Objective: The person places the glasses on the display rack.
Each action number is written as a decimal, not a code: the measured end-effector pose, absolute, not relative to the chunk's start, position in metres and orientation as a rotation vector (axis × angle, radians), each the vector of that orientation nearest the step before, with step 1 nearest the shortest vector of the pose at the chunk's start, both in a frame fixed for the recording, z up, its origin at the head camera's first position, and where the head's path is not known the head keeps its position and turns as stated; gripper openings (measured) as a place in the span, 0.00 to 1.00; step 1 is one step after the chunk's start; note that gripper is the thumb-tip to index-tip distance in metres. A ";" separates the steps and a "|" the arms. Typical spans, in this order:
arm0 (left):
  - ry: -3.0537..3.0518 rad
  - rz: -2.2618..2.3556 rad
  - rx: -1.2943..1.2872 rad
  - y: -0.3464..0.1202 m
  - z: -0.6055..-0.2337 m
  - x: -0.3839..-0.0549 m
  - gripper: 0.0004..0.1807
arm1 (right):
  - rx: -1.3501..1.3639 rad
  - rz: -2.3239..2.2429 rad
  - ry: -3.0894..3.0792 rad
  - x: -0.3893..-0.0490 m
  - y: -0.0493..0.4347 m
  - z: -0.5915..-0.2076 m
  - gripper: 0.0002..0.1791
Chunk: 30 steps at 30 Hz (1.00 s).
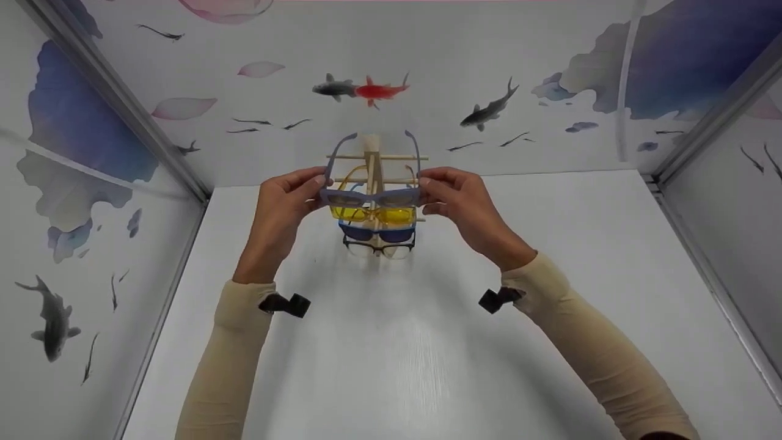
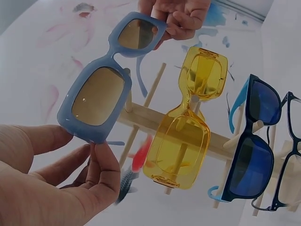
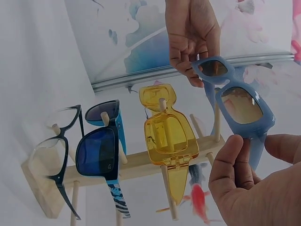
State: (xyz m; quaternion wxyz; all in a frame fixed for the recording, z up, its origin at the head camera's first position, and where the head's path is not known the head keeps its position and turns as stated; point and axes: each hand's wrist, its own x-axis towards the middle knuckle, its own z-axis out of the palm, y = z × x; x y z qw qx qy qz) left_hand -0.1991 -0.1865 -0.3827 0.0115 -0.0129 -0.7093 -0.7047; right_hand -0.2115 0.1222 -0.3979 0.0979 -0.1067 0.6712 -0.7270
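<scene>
Blue-framed sunglasses with brownish lenses are held at both sides near the top of a wooden glasses stand. My left hand pinches one side by the hinge, thumb and fingers on the frame. The opposite side is pinched the same way by my right hand. Below them on the stand hang yellow transparent glasses, dark sunglasses with blue lenses and clear glasses with a black frame. In the head view the blue temples point away, toward the back wall.
The stand's upright post carries thin wooden pegs on both sides. It stands on a white table close to the back wall, printed with fish and petals. Side walls with metal edging close in the table.
</scene>
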 end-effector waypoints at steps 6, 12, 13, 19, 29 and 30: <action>-2.200 -2.223 -0.040 -0.191 -0.386 -0.204 0.18 | -0.318 -2.147 1.983 -0.215 0.118 -0.398 0.23; -2.218 -2.214 -0.040 -0.193 -0.387 -0.208 0.19 | -0.302 -2.138 1.998 -0.218 0.116 -0.398 0.22; -2.223 -2.210 -0.036 -0.193 -0.387 -0.209 0.19 | -0.298 -2.138 1.998 -0.218 0.116 -0.398 0.21; -2.234 -2.198 -0.039 -0.191 -0.385 -0.214 0.18 | -0.284 -2.143 2.004 -0.219 0.116 -0.397 0.22; -2.230 -2.219 -0.074 -0.192 -0.387 -0.222 0.17 | -0.275 -2.163 2.002 -0.221 0.115 -0.398 0.22; -2.232 -2.221 -0.083 -0.192 -0.388 -0.223 0.18 | -0.273 -2.162 2.008 -0.222 0.115 -0.398 0.22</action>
